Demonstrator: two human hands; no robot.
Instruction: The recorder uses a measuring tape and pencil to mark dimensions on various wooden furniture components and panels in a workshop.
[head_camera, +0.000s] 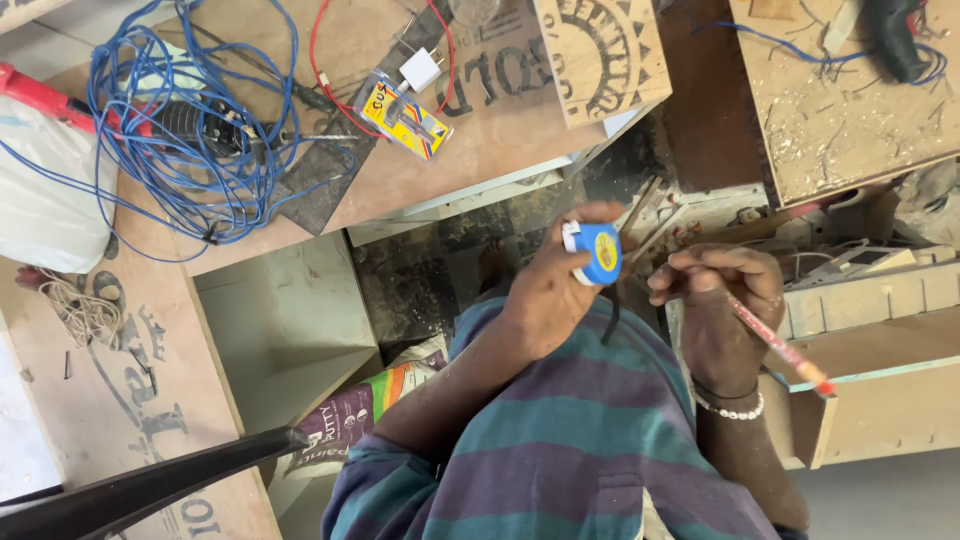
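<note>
While the left hand (545, 290) curled around a blue tape measure (597, 252) at chest height, strap dangling, the right hand (722, 300) pinched a red pencil (780, 347), tip outward, above the cluttered workbench (480, 150).

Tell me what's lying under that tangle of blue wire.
Under the blue wire lies a dark power tool on the wooden board. Its loops cover much of the tool, so its exact kind stays unclear.
</note>
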